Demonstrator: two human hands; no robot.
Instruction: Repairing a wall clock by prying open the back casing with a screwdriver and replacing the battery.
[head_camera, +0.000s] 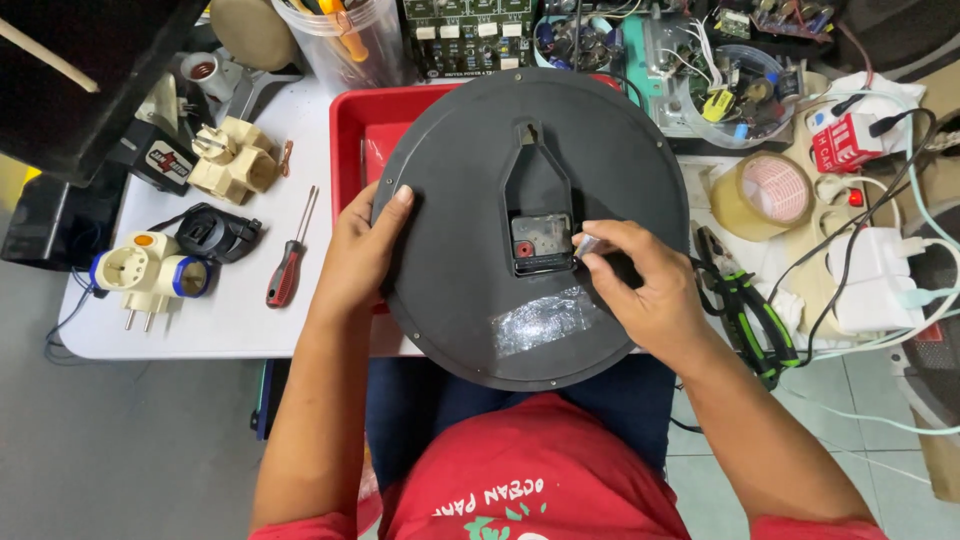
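Red shirt (520, 480) w/ print, nearest cam, person sitting at desk (230, 310) edge.

Item 1: round black wall clock (530, 225), lying face-down, back side up, resting partly on lap and partly over red tray (350, 130) on desk; likely positioned this way to give access to movement module (540, 243) at centre (small black box, red spot on it). Clear tape patch (545, 320) sitting on back plate below module.

Item 2: left hand (360, 250) — gripping clock's left rim, thumb lying on top of back plate, fingers curling under; seems to be steadying clock.

Item 3: right hand (640, 285) — fingers closing in a pinch on small pale, possibly metallic object (585, 243) right beside module; object too small to ID.

Desk, left: red-handled screwdriver (285, 270), cream plug adapters (150, 275), cream multi-socket (232, 158), black adapter (215, 233). Right: green-handled pliers (750, 310), roll of brown packing tape (760, 190), white chargers w/ cables (870, 280). Rear: circuit boards (465, 35), clear tub of components (735, 90).
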